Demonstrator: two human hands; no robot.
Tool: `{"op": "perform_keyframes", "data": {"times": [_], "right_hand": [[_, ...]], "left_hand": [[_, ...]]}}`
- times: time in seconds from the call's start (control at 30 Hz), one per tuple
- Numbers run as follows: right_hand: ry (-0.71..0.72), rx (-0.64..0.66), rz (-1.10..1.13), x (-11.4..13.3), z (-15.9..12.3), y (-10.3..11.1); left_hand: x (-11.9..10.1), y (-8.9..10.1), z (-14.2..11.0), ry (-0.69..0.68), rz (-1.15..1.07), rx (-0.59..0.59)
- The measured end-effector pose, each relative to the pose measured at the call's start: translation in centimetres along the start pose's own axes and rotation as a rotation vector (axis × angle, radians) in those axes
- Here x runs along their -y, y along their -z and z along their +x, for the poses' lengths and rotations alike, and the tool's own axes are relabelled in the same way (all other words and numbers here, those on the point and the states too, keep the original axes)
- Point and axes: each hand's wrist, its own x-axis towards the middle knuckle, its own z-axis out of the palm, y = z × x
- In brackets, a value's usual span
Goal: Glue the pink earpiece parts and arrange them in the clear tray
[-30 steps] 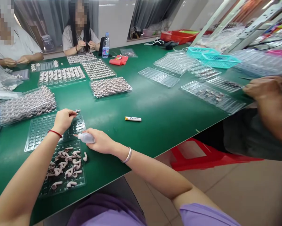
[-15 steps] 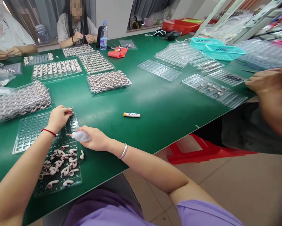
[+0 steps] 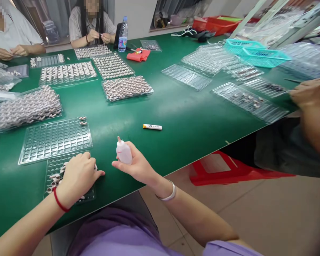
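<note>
My right hand is wrapped round a small white squeeze bottle, held above the green table with its narrow nozzle pointing up. My left hand reaches over a clear plastic tray of loose, curved, pinkish-beige pieces. Its thumb sticks out to the right, apart from the curled fingers, whose tips are hidden; a pale piece shows beside it. Just beyond lies a clear gridded tray with a few small pieces at its far right corner.
A white tube with an orange end lies to the right. Filled trays and a stacked pile stand farther back and left. A water bottle, teal baskets and clear trays are beyond. Other people sit around the table.
My left hand has moved from the gridded tray's far right corner back to the loose pieces. My right hand has moved right with the squeeze bottle, tilting its nozzle from leftward to upward.
</note>
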Motion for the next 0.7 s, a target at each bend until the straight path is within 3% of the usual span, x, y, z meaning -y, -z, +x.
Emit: {"op": "perform_keyframes", "data": {"times": [0.13,0.2,0.33,0.4,0.53,0.7], "right_hand": [[0.031,0.052,0.07,-0.7,-1.7,-0.4],[0.048,0.053,0.08,-1.2,-2.8,-0.8],[0.058,0.112,0.021,-2.2,-5.7,-1.9],[0.098,0.165,-0.034,-2.4,-7.0,-2.4],[0.262,0.163,-0.199,-2.3,-8.8,-3.4],[0.497,0.175,-0.334,-2.6,-9.4,-4.7]], "left_hand": [[-0.2,-0.5,-0.5,0.018,-0.003,-0.04],[-0.4,-0.6,-1.6,0.019,-0.067,-0.12],[-1.3,-0.9,-6.9,-0.012,-0.319,-0.417],[-1.8,-1.4,-10.0,-0.003,-0.335,-0.523],[-2.3,-2.8,-14.7,0.037,-0.236,-0.525],[-2.2,-4.3,-16.8,0.085,-0.116,-0.474]]}}
